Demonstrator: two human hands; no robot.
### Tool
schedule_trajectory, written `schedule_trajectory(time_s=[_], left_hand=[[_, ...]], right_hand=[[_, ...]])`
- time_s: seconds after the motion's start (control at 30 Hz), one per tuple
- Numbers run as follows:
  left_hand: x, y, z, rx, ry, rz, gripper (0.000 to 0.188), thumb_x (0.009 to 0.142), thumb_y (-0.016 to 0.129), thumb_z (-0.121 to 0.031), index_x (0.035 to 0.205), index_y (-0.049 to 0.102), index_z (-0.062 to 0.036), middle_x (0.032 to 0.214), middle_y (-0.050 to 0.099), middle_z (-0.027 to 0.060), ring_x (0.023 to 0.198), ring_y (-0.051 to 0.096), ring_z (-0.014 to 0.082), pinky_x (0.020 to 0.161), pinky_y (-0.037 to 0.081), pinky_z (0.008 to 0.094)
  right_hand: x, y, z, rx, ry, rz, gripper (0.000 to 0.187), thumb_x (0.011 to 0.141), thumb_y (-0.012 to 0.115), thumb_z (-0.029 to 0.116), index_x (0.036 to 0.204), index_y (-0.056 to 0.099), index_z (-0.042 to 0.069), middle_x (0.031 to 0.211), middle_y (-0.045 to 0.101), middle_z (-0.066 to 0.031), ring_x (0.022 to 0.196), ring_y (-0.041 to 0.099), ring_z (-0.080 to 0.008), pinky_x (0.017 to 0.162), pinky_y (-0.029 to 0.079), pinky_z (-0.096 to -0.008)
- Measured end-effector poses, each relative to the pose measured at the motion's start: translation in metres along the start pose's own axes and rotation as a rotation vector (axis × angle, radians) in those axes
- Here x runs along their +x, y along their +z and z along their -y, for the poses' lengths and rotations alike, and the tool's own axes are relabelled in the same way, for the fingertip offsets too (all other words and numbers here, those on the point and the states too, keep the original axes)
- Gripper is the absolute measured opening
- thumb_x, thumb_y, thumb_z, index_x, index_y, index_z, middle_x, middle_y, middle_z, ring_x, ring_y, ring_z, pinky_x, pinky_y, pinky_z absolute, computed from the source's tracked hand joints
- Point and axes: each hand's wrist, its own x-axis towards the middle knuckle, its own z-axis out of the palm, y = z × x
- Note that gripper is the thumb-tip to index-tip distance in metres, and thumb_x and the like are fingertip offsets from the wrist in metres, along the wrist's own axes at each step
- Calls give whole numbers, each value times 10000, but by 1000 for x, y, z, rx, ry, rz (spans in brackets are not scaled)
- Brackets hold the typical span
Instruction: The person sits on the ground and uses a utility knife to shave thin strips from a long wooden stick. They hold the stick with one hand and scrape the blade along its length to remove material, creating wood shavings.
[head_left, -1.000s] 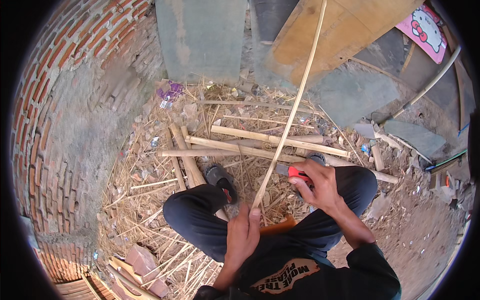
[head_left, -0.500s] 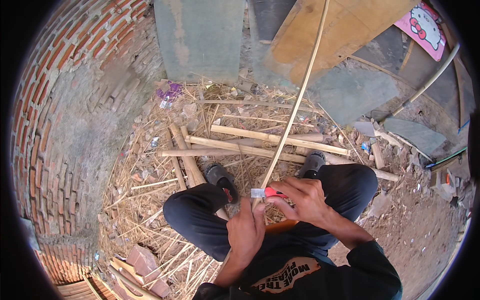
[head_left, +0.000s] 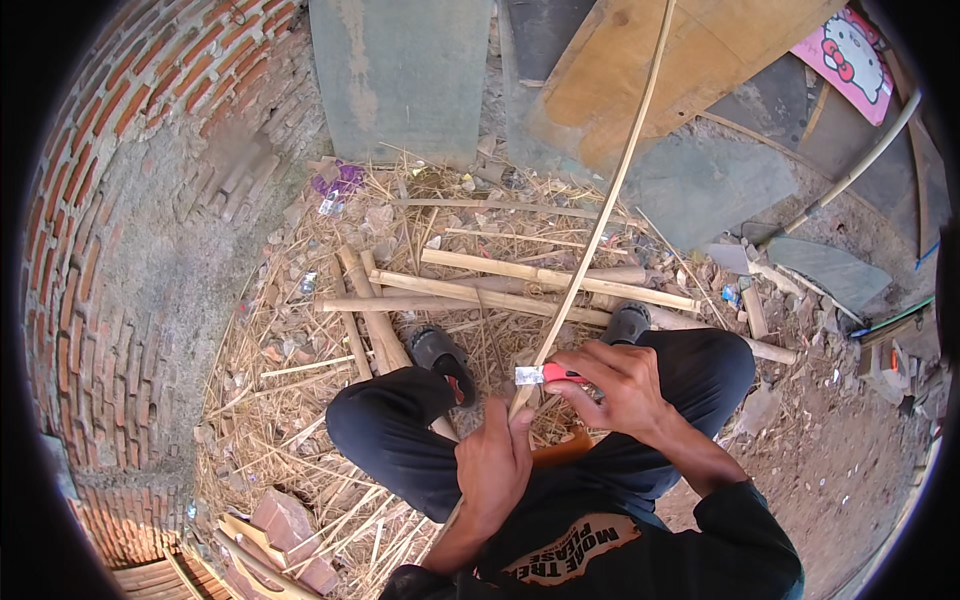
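Observation:
A long, pale bamboo strip (head_left: 612, 205) slants from my lap up past the far edge of the view. My left hand (head_left: 492, 455) is closed around its near end, thumb along the strip. In my right hand (head_left: 618, 388) is a red-handled knife (head_left: 562, 372), gripped by the fingers. Its short, wide, silvery blade lies across the strip a little beyond my left thumb; how deep the edge sits cannot be made out. Under my hands, partly hidden, is an orange-brown object (head_left: 563, 449) between my legs.
Split bamboo pieces (head_left: 480, 292) lie crossed beyond my feet, over straw and rubble. A brick wall (head_left: 110, 300) rises at the left. Grey sheets (head_left: 400, 90) and a brown board (head_left: 690, 60) lean at the back. Broken brick (head_left: 290, 525) lies at the near left.
The knife and my right hand have moved slightly right and farther along the strip, away from my left thumb. The strip's far end has swung a little to the right.

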Motion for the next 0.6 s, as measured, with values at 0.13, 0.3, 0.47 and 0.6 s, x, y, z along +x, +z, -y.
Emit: schedule_trajectory(time_s=[0.13,0.3,0.47,0.6], left_hand=[[-1,-2,2,-16,-4,16,375,1134,604,-291,1381,587,-10,822,744,239,700,742,442,588,539,540],[-3,-4,1,10,-11,26,415,1134,603,-300,1438,571,-19,864,758,244,718,749,447,599,551,540],[-5,-6,4,2,-7,29,409,1132,604,-303,1433,572,-28,830,745,246,698,739,455,589,546,549],[-14,-9,1,9,-87,76,228,1124,605,-250,1217,603,-41,755,704,235,692,710,479,605,520,564]], right_hand=[[0,1,-1,2,-4,-8,291,889,883,288,1123,813,128,775,678,-19,596,682,-221,528,516,-359],[1,2,-4,8,-11,-28,297,882,887,289,1119,817,124,768,670,-18,590,677,-220,528,515,-360],[5,-4,1,-22,-2,4,300,869,900,277,1106,820,111,780,686,-21,602,690,-220,544,530,-359],[12,-12,-19,-41,86,-162,268,892,890,213,1095,817,54,887,776,-98,672,742,-259,611,578,-358]])
